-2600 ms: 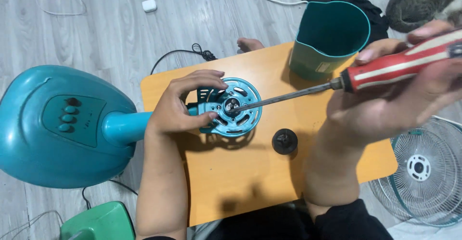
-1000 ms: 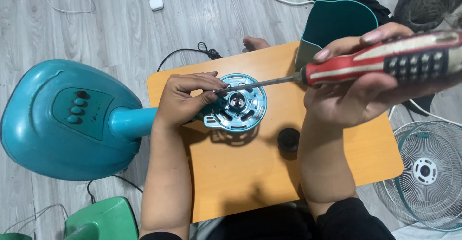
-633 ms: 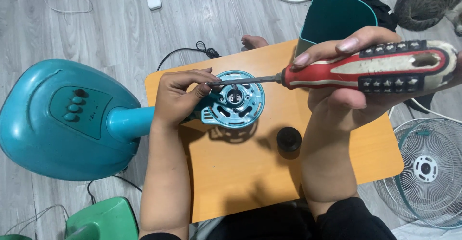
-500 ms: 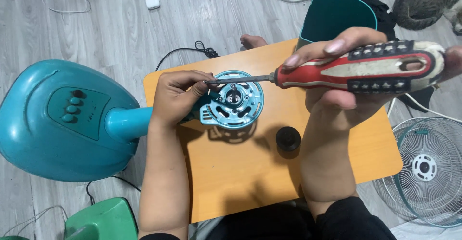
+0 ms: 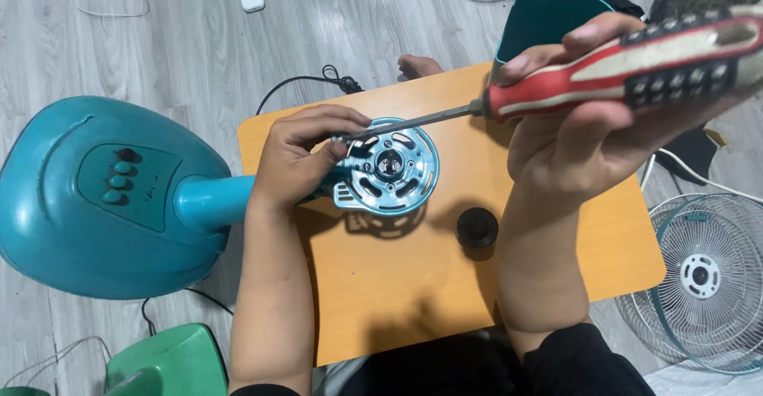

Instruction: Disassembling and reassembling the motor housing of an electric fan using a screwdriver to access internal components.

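A teal fan motor housing with a metal front plate lies on a small wooden table. My left hand grips its left side, with the fingertips at the upper left rim. My right hand is raised to the right and holds a red, white and black screwdriver. The screwdriver's metal shaft slants down to the left, and its tip rests at the housing's upper left rim by my left fingertips. A round black knob lies on the table to the right of the housing.
The teal fan base with buttons lies on the floor at left, joined to the housing by its neck. A teal rear cover stands at the table's far right corner. Wire fan grilles lie at right, a green stool at lower left.
The screwdriver tip has shifted from the housing's centre to its upper left rim. My right hand has risen closer to the camera. My left fingers have moved up to the tip.
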